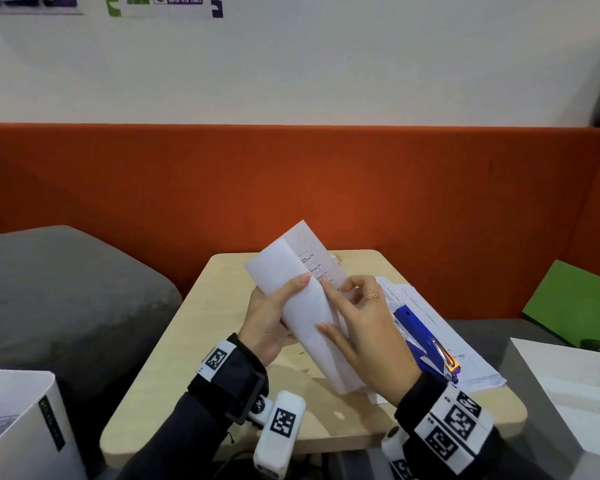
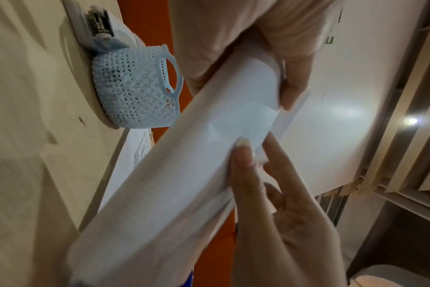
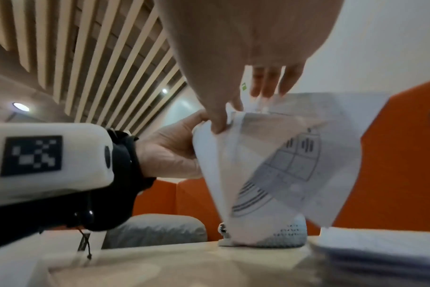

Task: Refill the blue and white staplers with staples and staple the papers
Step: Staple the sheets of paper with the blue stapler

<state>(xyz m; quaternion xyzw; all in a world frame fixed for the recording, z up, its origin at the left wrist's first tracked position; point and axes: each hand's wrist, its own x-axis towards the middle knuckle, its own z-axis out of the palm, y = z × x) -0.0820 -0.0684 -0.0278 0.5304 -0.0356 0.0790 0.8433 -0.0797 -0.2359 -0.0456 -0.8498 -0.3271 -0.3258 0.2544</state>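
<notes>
A folded sheaf of white papers [image 1: 303, 306] is held above the small wooden counter [image 1: 201, 341], gripped from both sides. The left hand [image 1: 269, 320] is wrapped round the sheaf's left edge, its thumb laid across the front and its fingers [image 2: 295, 64] curled behind. The right hand [image 1: 364, 336] is set against the right edge, its thumb pressed to the front fold and its fingers [image 3: 270, 81] pinching the printed sheet near the top; a ring is worn on one of them. The sheaf is tilted, its upper end leaning away from the person, and a printed table is seen on the sheet folded back.

Just right of the hands, the blue stapler [image 1: 426, 341] is seen lying on a loose spread of printed sheets [image 1: 465, 355] on the counter, its top swung open and the metal rail exposed.

Farther back, near the counter's far edge, a pale blue perforated basket [image 2: 135, 87] is shown in the left wrist view, with the white stapler [image 2: 96, 25] touching it; both are hidden behind the sheaf in the head view.

White boxes are seen at the near left and right, a grey cushion [image 1: 59, 299] at left, and an orange upholstered backrest [image 1: 291, 181] beyond the counter.
</notes>
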